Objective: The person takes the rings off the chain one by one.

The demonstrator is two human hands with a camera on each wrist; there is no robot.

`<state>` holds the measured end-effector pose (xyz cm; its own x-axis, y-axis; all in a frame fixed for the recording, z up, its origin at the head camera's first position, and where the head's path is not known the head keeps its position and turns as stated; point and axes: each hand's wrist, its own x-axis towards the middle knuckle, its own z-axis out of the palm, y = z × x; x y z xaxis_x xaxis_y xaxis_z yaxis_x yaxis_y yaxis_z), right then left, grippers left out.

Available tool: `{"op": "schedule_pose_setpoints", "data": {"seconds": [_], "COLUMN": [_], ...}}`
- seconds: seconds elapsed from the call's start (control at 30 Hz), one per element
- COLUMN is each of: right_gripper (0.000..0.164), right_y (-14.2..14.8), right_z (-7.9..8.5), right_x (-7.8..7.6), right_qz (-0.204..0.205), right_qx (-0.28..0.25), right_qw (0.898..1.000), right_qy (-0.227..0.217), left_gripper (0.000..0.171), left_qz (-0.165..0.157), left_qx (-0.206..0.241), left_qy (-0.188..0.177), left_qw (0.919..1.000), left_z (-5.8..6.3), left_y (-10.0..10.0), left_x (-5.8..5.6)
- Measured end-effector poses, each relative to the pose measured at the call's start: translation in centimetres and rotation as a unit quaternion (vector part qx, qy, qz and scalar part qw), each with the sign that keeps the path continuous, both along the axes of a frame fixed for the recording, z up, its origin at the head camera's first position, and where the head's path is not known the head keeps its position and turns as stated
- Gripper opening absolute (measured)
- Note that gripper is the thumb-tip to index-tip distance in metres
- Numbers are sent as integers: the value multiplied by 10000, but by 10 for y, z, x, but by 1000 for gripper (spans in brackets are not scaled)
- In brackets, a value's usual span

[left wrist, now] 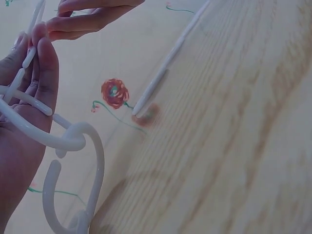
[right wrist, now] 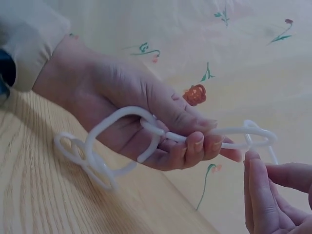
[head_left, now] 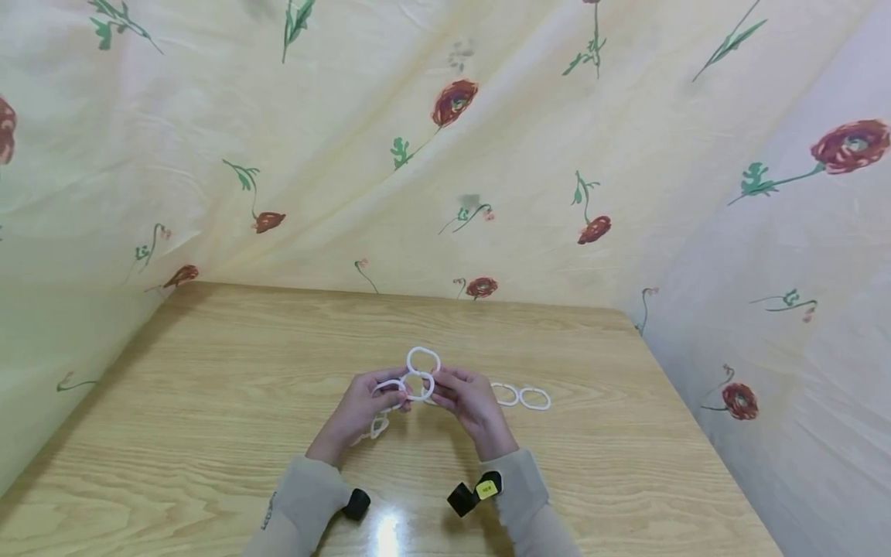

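Observation:
White plastic curtain rings, oval with a gap in each, are linked in the middle of the head view. My left hand pinches one between thumb and fingers. From it, more linked rings hang below the palm. Opposite, my right hand pinches a ring between thumb and curled fingers. Another open-gapped ring hangs in front of its palm. One ring stands up above the fingertips, and a second ring spans the space between the two hands. The fingers hide parts of the held rings.
Two more white rings lie end to end on the wooden table, just right of my right hand. Behind the table hangs a cream cloth printed with red flowers. Dark wrist devices sit at the sleeve cuffs.

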<state>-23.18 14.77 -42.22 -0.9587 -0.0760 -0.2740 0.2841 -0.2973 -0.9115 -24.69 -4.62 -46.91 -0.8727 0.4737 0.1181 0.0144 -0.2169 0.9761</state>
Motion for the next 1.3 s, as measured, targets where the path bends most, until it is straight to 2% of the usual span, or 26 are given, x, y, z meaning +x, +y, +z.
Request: {"op": "schedule_pose_setpoints", "data": {"seconds": [0.13, 0.4, 0.63, 0.87, 1.3], "right_gripper": [12, 23, 7, 25, 26], "right_y": [1, 4, 0, -1, 2], "right_z": [-1, -1, -3, -3, -3], "right_x": [1, 1, -2, -4, -2], "right_qz": [99, 121, -307, -588, -677], "right_qx": [-141, -332, 114, 720, 1111], "right_qw": [9998, 9994, 9993, 9940, 9888], "right_qy": [-28, -37, 164, 578, 735], "left_gripper": [53, 50, 52, 50, 46], "left_qz": [23, -37, 30, 85, 176], "left_qx": [-18, 85, 109, 22, -32], "left_qy": [-14, 108, -4, 9, 98], "left_qw": [10000, 9999, 9999, 10000, 9998], "left_z": [0, 0, 0, 0, -1], "left_y": [1, 1, 0, 0, 1], "left_x": [1, 3, 2, 2, 1]}}
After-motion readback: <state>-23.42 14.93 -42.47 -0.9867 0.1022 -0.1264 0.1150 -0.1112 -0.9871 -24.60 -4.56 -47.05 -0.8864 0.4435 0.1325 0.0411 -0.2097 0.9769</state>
